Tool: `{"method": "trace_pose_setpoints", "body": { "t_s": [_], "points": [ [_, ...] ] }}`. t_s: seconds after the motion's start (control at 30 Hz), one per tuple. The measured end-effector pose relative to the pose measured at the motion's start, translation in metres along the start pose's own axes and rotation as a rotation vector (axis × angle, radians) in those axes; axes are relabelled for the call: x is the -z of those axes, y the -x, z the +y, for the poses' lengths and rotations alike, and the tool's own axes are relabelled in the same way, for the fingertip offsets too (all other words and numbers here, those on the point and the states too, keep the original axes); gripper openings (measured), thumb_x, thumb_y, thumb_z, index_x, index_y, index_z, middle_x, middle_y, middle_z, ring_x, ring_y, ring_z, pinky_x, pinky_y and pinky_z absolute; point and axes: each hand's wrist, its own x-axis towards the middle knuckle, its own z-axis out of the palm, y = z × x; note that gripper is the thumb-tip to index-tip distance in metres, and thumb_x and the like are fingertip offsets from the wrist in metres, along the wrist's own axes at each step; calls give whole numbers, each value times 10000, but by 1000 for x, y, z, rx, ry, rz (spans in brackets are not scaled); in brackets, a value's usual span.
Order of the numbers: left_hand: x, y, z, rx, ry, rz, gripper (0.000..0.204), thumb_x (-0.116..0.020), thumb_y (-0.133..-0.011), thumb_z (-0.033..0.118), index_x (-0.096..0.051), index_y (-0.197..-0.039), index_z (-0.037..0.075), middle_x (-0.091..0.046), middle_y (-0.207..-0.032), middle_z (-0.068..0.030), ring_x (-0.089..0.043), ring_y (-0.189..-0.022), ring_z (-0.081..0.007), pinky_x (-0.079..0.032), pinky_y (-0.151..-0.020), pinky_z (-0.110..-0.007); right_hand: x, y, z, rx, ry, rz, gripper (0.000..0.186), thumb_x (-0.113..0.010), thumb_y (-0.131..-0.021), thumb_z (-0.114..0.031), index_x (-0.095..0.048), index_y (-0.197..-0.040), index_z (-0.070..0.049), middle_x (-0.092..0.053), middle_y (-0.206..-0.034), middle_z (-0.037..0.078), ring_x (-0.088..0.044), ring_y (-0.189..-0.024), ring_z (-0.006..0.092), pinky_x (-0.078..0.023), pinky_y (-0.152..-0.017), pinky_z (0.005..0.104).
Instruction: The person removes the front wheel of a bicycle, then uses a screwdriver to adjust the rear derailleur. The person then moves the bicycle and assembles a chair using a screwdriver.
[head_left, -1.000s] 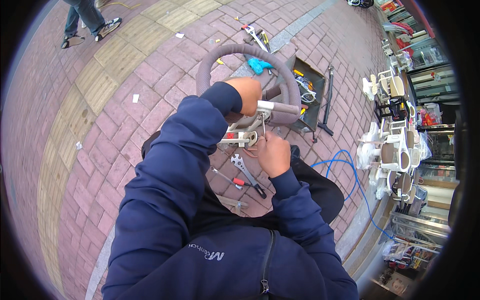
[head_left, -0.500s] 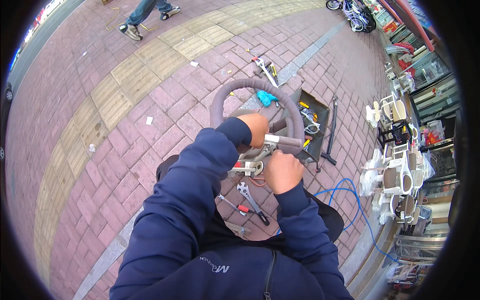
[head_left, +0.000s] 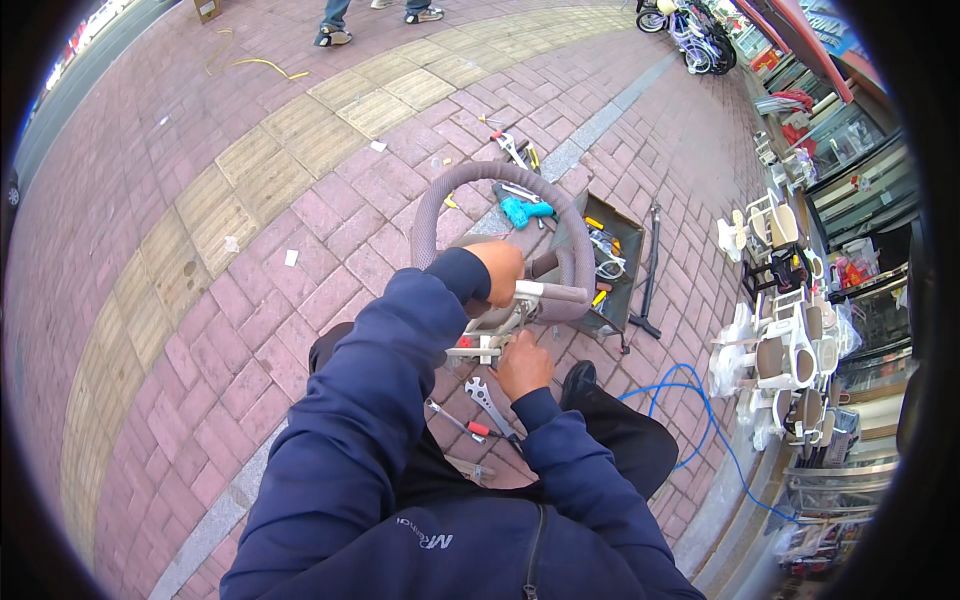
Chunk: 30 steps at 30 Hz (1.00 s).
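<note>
In front of me stands a small pale frame with a grey-brown textured ring, like a small tyre. A pale bar with a brownish grip sticks out to the right beside my left hand. That hand is closed at the frame inside the ring, its fingertips hidden. Lower down, my right hand is closed beside a pale bracket; what its fingers hold is hidden. Below the hands, on the paving, lie a flat silver spanner with holes and a red-and-silver tool.
A metal toolbox with hand tools stands right of the ring. Beyond it lie a long black bar and a blue hose. A turquoise power tool lies behind the ring. White-framed child seats line the shopfront.
My right hand has moved left and down, from beside the grip to the bracket. The left hand stays at the frame. The passer-by's legs have moved to the right, and my view has shifted slightly.
</note>
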Motion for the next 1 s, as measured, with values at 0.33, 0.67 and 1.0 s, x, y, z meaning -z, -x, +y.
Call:
{"method": "trace_pose_setpoints", "body": {
  "t_s": [0.33,0.67,1.0],
  "points": [
    [-3,-2,-3,-19,26,0,196,-704,-613,153,-750,-779,60,-700,-767,-190,-677,-741,-381,-543,-708,-469,83,2,-20,80,82,-21,214,-577,-847,-182,-635,-957,-8,-682,-766,274,-685,-755,463,-536,-710,565],
    [-3,-3,-3,-18,6,3,178,-694,-606,134,-732,-758,51,-683,-732,-190,-667,-732,-375,-530,-693,-463,108,-15,-41,94,232,-163,228,-638,-807,-180,-696,-940,-4,-709,-869,267,-697,-851,460,-566,-764,509],
    [-1,-3,0,-10,3,-34,217,-720,-613,124,-765,-809,43,-708,-772,-201,-702,-758,-358,-552,-707,-447,26,-6,-6,11,35,-88,238,-569,-900,-208,-639,-933,17,-685,-831,305,-683,-813,482,-542,-757,556]
  ]
}}
